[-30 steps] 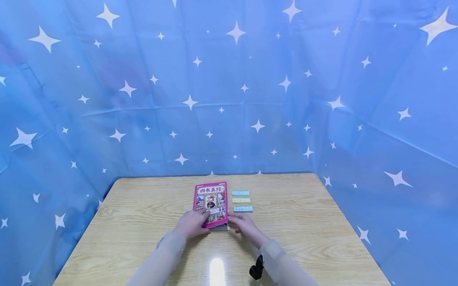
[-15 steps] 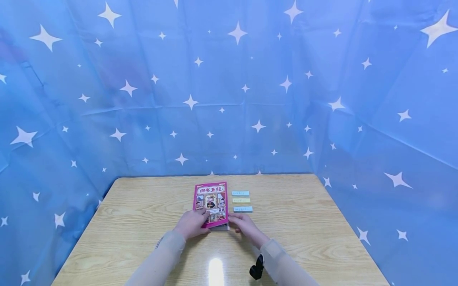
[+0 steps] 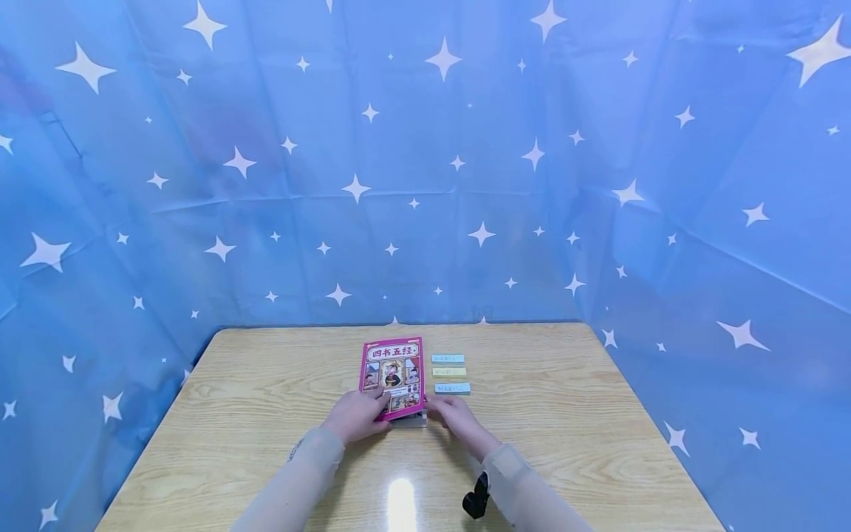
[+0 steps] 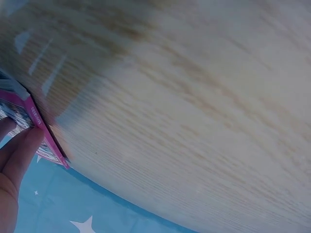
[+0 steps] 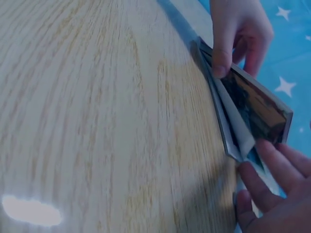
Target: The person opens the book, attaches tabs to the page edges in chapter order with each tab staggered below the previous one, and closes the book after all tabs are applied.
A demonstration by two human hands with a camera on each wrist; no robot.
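Observation:
A pink-bordered book (image 3: 392, 362) with cartoon pictures lies on the table. In the head view, my left hand (image 3: 357, 415) grips its lower left part, fingers on the cover and thumb at the near edge. The left wrist view shows fingertips pressed along the pink spine (image 4: 36, 116). My right hand (image 3: 460, 423) is at the lower right corner, its fingers extended against the edge. In the right wrist view, cover and pages (image 5: 238, 114) stand apart at the near edge, with right fingertips (image 5: 266, 148) touching the opening. The right thumb is largely hidden in the head view.
A pale blue sticky-note pad (image 3: 448, 359), a yellow one (image 3: 449, 372) and another blue one (image 3: 452, 388) lie in a column right of the book. The wooden table (image 3: 266, 399) meets a blue star-patterned curtain (image 3: 399, 251) behind it.
The lower right corner of the cover has risen slightly, showing more of the pages below it. The right fingers have shifted slightly at that corner. The left hand stays in place.

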